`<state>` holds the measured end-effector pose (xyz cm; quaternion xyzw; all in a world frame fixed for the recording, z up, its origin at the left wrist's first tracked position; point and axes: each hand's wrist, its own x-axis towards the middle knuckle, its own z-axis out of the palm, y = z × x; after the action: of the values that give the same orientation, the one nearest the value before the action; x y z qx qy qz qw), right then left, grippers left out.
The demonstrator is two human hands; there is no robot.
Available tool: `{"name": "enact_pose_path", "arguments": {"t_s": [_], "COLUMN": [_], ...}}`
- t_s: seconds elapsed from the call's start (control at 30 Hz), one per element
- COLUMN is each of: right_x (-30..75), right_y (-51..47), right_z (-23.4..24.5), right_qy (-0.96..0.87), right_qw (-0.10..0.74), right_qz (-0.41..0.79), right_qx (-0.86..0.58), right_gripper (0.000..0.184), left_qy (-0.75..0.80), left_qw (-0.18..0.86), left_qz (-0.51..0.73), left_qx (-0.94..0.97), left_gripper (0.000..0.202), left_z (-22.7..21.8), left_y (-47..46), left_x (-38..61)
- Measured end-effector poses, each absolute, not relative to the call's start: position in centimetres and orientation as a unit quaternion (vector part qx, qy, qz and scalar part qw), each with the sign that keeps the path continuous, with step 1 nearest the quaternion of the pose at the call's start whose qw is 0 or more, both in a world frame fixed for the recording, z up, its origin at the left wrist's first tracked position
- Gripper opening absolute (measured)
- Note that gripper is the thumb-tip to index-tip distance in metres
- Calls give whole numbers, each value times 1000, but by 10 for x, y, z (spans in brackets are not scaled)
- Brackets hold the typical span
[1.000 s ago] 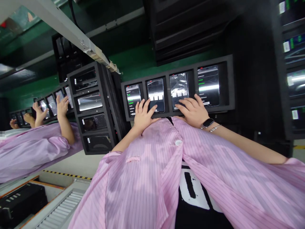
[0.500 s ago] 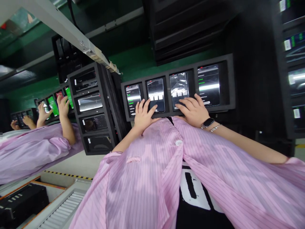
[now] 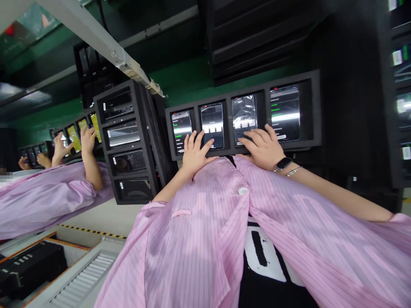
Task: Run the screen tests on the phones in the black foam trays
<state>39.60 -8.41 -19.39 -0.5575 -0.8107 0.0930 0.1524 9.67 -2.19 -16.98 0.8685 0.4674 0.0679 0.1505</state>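
Observation:
A black foam tray (image 3: 313,107) in front of me holds several phones with lit screens. My left hand (image 3: 195,155) lies spread at the tray's near edge, its fingertips on the lower end of the second phone (image 3: 212,125). My right hand (image 3: 263,148), with a watch and bracelet on the wrist, rests flat with fingers apart on the lower end of the third phone (image 3: 244,114). Neither hand grips anything. The first phone (image 3: 181,129) and the fourth phone (image 3: 284,112) are untouched.
A stack of black foam trays (image 3: 126,141) with phones stands to the left. Beyond it a co-worker in a pink coat (image 3: 45,196) has both hands (image 3: 87,139) on phones in another tray. More tray stacks (image 3: 398,85) stand at right. A conveyor (image 3: 73,278) runs lower left.
My hands have stayed on the same two phones. The view has shifted slightly. The co-worker's phone screens changed colour, from white to green and red, then yellow.

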Motion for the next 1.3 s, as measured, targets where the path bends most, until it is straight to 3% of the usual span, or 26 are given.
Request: {"name": "enact_pose_path", "arguments": {"t_s": [0.23, 0.57, 0.77, 0.93, 1.3], "right_x": [394, 399, 440, 463, 470], "right_y": [-77, -71, -86, -102, -109], "right_z": [-184, -181, -181, -192, -216], "right_qy": [-768, -732, -695, -680, -679], "right_qw": [191, 194, 240, 228, 198], "right_qz": [120, 131, 47, 35, 5], "right_qx": [-599, -640, -676, -696, -707], "right_gripper": [71, 79, 80, 84, 86], "left_qy": [490, 515, 567, 610, 655], "left_qw": [149, 168, 167, 154, 205], "left_qz": [100, 85, 183, 235, 205], "left_qx": [853, 836, 786, 741, 698], "left_gripper": [93, 71, 90, 84, 82], "left_z": [-159, -168, -163, -161, -181], "left_y": [-14, -2, -7, -20, -31], "left_x": [102, 122, 93, 44, 31]}}
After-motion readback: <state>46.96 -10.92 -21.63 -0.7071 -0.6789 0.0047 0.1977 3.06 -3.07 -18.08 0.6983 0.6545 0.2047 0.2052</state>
